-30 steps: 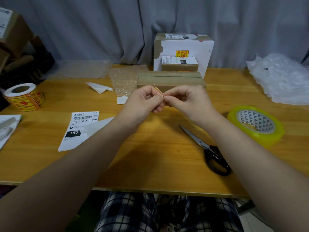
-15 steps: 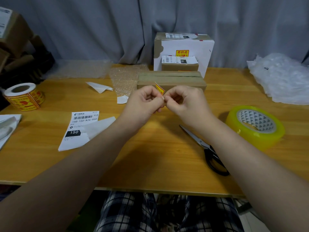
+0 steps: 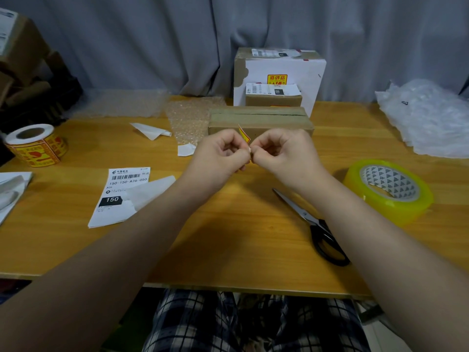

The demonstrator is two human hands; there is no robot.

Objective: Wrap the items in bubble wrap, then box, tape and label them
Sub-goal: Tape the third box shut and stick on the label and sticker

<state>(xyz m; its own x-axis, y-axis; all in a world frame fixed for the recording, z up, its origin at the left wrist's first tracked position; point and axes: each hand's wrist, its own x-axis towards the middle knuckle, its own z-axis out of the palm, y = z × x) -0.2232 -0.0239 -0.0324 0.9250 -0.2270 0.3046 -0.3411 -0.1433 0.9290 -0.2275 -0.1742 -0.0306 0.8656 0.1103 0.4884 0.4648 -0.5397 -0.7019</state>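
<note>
My left hand point(image 3: 220, 153) and my right hand point(image 3: 281, 151) meet above the table's middle. Both pinch a small yellow-and-red sticker point(image 3: 244, 134) between thumb and fingertips, and its top corner stands up between them. Just behind the hands lies a flat brown cardboard box point(image 3: 261, 118), taped along its top seam. A shipping label point(image 3: 121, 194) with a barcode lies on the table to the left, a curled white backing sheet partly over it.
A roll of yellow stickers point(image 3: 35, 144) sits far left. Clear tape roll point(image 3: 388, 189) and black-handled scissors point(image 3: 314, 224) lie at right. Bubble wrap point(image 3: 190, 115) and two labelled boxes point(image 3: 279, 74) stand behind; a plastic bag heap point(image 3: 431, 118) is at back right.
The sticker has turned from edge-on to show its yellow face, and more of it stands up between my fingertips. Both hands stay close together in the same spot.
</note>
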